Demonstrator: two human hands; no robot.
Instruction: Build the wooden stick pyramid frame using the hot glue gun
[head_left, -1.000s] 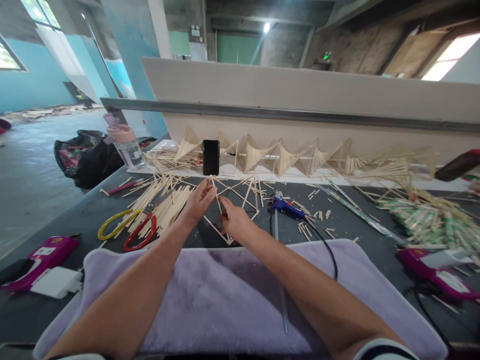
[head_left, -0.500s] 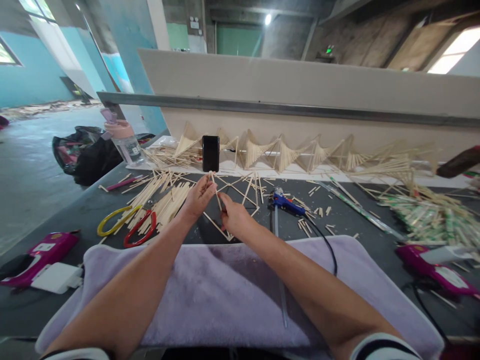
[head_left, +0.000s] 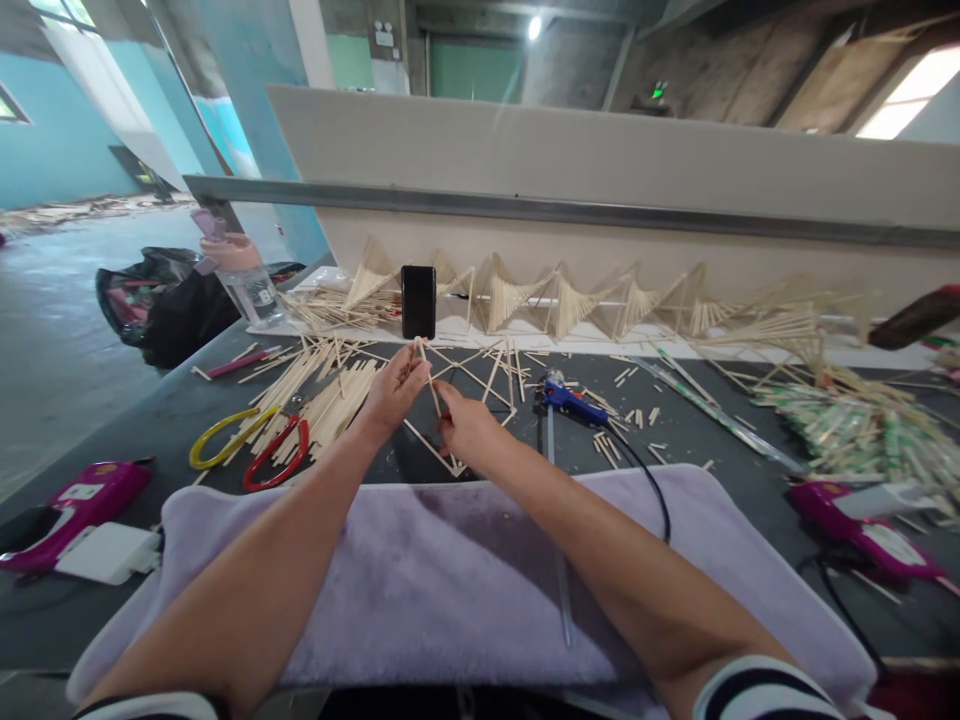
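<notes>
A frame of thin wooden sticks (head_left: pixel 431 447) rests on the dark table in front of me. My left hand (head_left: pixel 397 385) pinches the upper end of a wooden stick that slants up from this frame. Lower on the same stick, the fingers of my right hand (head_left: pixel 463 420) are closed, partly hidden behind the knuckles. Right of the frame lies a blue glue gun (head_left: pixel 577 405) with a clear glue stick at its back. Scissors with one yellow and one red handle (head_left: pixel 277 452) lie left of my left hand, beside a pile of loose sticks (head_left: pixel 341 405).
A black phone (head_left: pixel 418 302) stands upright behind my hands. Twisted stick models (head_left: pixel 570 305) line the back panel. A bottle (head_left: pixel 244 285) stands at the back left. Magenta tools (head_left: pixel 90 510) lie at both sides. A purple towel (head_left: pixel 450 590) covers the front edge; packaged sticks (head_left: pixel 862 430) lie right.
The whole view has shifted slightly. Both hands keep nearly the same grip and place on the stick, with no other visible movement.
</notes>
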